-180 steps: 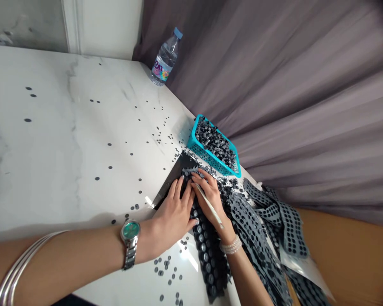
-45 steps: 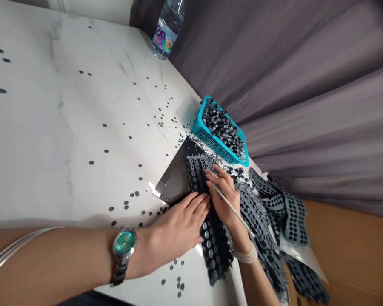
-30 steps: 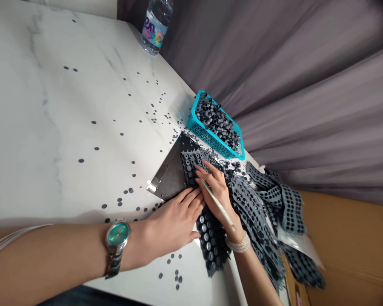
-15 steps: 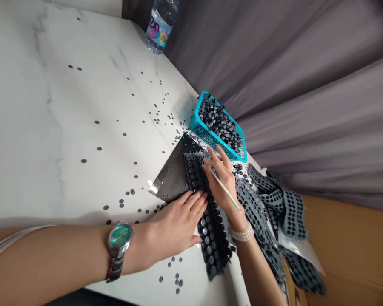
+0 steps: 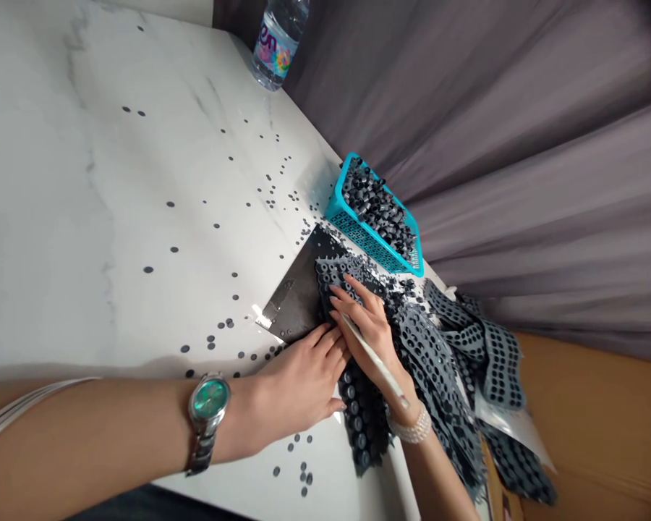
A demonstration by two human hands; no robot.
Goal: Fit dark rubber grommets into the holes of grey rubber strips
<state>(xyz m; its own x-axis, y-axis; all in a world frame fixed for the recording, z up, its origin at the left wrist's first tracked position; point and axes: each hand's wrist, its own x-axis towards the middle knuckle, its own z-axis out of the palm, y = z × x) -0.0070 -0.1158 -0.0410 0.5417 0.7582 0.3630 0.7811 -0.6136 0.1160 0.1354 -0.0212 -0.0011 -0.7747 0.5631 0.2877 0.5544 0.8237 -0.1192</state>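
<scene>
Head view faces down; near left hand, right hand

Counted in view: one left hand, one right hand, one white stylus, one wristwatch, one pearl bracelet, one water bottle, one teal basket, one dark metal plate; scattered black discs, too many to count

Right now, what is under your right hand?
A grey strip studded with black discs shows around the right hand; the part directly beneath the palm is covered.
</scene>
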